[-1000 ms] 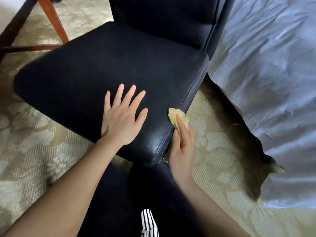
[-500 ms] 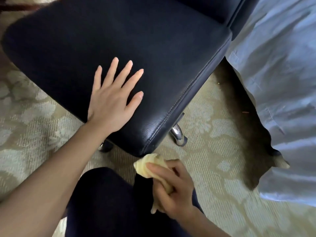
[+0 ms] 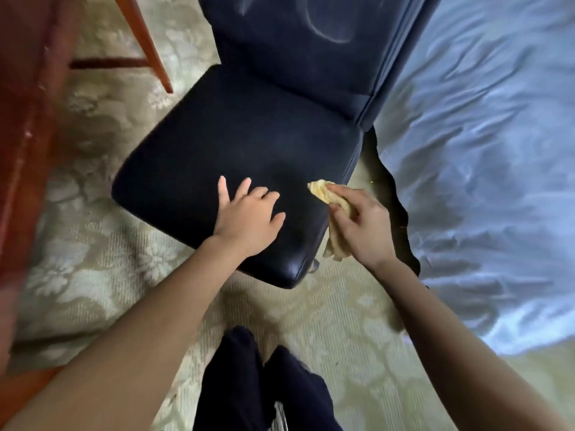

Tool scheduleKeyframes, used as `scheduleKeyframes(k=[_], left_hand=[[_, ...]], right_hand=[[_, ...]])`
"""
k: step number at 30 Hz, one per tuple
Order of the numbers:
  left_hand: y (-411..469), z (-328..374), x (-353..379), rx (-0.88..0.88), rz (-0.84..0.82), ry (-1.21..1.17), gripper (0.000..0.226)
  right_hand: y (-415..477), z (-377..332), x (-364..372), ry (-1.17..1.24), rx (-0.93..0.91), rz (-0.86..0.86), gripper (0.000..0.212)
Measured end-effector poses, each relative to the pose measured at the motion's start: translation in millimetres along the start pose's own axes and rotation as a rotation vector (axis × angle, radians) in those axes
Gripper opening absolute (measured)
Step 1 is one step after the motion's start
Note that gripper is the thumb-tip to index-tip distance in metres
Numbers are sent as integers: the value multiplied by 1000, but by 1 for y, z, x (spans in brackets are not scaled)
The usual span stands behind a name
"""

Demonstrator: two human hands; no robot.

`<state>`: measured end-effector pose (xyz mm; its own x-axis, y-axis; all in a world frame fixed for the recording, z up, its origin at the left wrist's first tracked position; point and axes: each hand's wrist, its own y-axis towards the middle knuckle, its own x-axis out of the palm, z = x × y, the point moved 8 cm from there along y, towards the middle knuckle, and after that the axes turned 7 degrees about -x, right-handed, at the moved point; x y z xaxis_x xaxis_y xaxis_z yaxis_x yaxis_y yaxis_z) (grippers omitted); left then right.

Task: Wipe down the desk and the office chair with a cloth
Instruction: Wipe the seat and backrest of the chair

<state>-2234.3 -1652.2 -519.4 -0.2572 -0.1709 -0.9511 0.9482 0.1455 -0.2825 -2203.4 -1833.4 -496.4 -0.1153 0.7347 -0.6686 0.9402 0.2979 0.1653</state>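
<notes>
Two hands are at a dark leather chair point(image 3: 249, 141) that stands on a pale carpet point(image 3: 93, 259) with a floral pattern. The left hand point(image 3: 245, 219) rests palm down on the front part of the seat point(image 3: 186, 172). Its fingers are loose and hold nothing; two of them reach forward and the others bend a little. The right hand point(image 3: 361, 225) grips a yellow cloth point(image 3: 323, 192) at the seat's right edge, near the front corner. The thumb and fingers curl round the bunched cloth. One end of the cloth pokes out ahead of the fingers and touches the seat, and the other end hangs below the palm, past the seat's side. The hands are near each other but apart, with bare leather between them.

A faint oval smear point(image 3: 329, 23) shows on the backrest point(image 3: 280, 57), which rises at the far end of the seat. A bit of shiny metal point(image 3: 314, 269) peeks out under the front right corner of the seat.

The desk point(image 3: 28, 150), of reddish wood, runs down the left side, blurred; one slanted leg point(image 3: 146, 45) and a crossbar point(image 3: 109, 62) show beyond it. A crumpled blue-grey sheet point(image 3: 482, 150) fills the right side, just beside the chair. The person's dark trouser legs point(image 3: 264, 384) are at the bottom, between the forearms.
</notes>
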Motion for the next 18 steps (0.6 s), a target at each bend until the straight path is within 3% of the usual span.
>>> scheduleKeyframes(k=[5,10,18], left_hand=[[-36,18,-135,-35,-2,-78,49],[-46,45,-281,-9,123,-126,49],[-8,46,-384,33,216,-148,54]], right_hand=[[21,-75,-95,15,-2,-59,32],[74,-150,-193,-7,-111,-6,32],[175,-197,-241,73,-158,200,34]])
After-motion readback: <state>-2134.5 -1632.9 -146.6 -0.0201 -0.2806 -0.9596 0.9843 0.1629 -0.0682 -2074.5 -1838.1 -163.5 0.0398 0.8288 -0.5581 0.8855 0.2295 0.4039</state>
